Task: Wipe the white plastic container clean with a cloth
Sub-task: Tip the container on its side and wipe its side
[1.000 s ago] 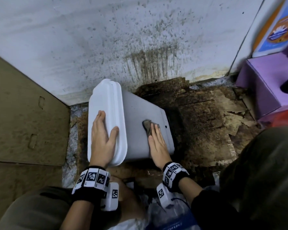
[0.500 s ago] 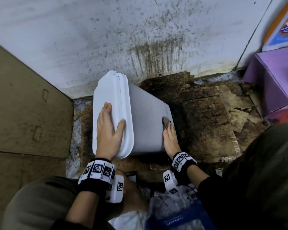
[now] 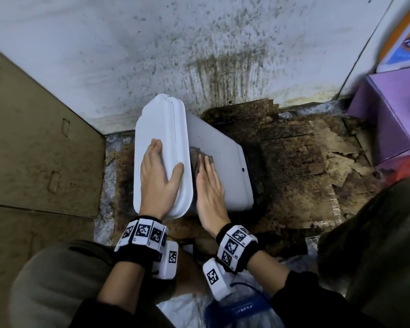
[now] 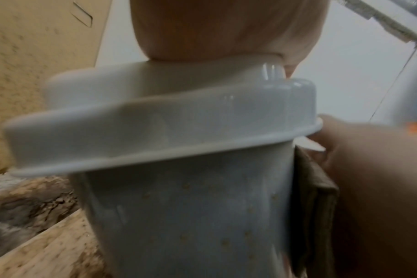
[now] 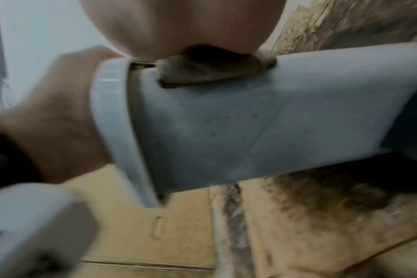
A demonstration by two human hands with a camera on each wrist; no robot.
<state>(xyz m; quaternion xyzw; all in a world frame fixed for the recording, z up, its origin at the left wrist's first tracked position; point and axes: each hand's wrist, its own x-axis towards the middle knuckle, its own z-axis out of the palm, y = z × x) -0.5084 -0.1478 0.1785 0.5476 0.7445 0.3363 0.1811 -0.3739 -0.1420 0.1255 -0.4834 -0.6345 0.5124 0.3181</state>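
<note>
While the head view looks straight down, a flattened cardboard sheet [image 3: 36, 147] takes up the far left, lying against a white wall [image 3: 128, 43] spattered with dark specks and a brown streaked stain. Next to it the white plastic container [image 3: 220, 171] lies on its side on stained, peeling cardboard flooring [image 3: 294, 166], its lidded end to the left and its base pointing right. On that lid [image 3: 161, 129] rests the left hand [image 3: 158, 181] — palm flat, fingers straight and together, thumb spread toward the lid's rim, curled round nothing. Just right of the rim, the right hand [image 3: 208, 185] lies flat on the container's upward-facing side, its straight fingers pressing a dark brown cloth [image 3: 197, 157] against the plastic; the cloth touches the rim's underside (the right wrist view shows it bunched beneath the palm). Small brown specks dot the container's near side in the left wrist view. Both wrists wear black bands with white marker tiles. Farther right stands a purple box [image 3: 388, 114], with an orange-and-blue package [image 3: 405, 41] above it — its label is too blurred to read.
</note>
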